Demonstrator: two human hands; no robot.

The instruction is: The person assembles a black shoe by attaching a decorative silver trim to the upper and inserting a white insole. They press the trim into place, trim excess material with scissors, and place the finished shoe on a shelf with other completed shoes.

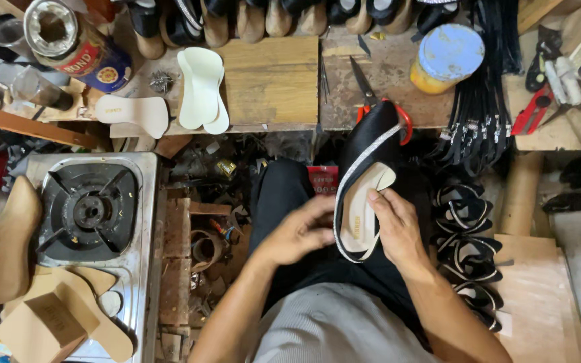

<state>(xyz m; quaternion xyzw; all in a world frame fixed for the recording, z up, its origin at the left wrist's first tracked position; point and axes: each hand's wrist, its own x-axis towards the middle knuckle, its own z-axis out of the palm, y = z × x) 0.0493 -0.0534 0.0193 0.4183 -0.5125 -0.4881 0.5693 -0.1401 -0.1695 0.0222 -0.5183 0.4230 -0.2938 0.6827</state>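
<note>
A black shoe upper with a pale edge band rests on my lap, toe pointing toward the workbench. A cream insole lies inside it. My right hand holds the shoe's right side, thumb pressing the insole near its top. My left hand grips the shoe's left edge, fingers curled against it. Both forearms come up from the bottom of the view.
The wooden workbench carries two cream insoles, red-handled scissors, a blue-lidded jar and a tin can. A gas burner stands left. Black finished uppers pile at the right, black straps above.
</note>
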